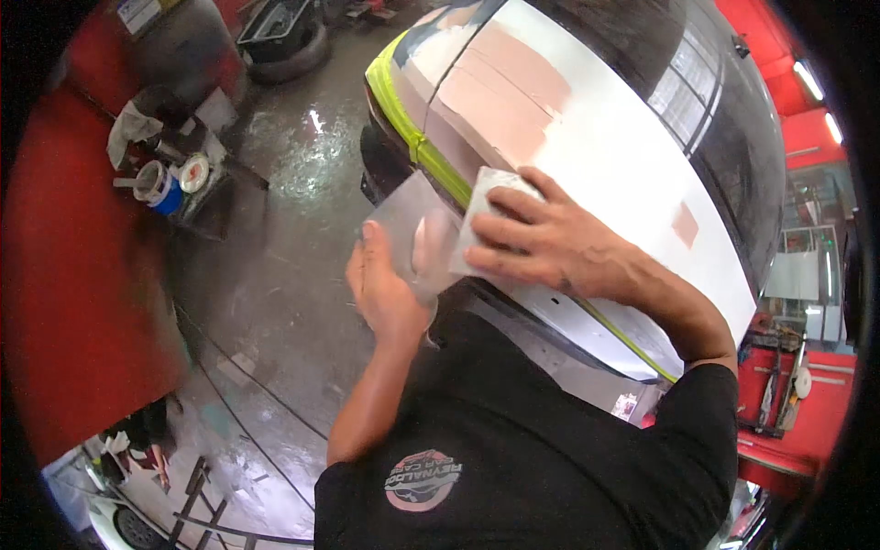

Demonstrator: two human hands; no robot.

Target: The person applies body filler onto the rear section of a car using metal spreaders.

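Observation:
A translucent flat sheet [414, 220] is held by my left hand [385, 284], with the thumb on its near face and the fingers showing blurred through it. My right hand [527, 234] is wrapped over a white block-like piece [478, 215], fingers spread across its face. The two pieces meet or overlap at their edges. Just beyond them is a white car body panel [610, 147] with pinkish filler patches [509, 87] and yellow-green tape [394, 96] along its edge.
At the left, a dark stand [206, 206] bears a blue-and-white tub [163, 188] and a round lid [194, 172]. A black crate [275, 27] rests on a tire. Cables [243, 417] cross the floor. Part of another person [156, 440] shows at the lower left.

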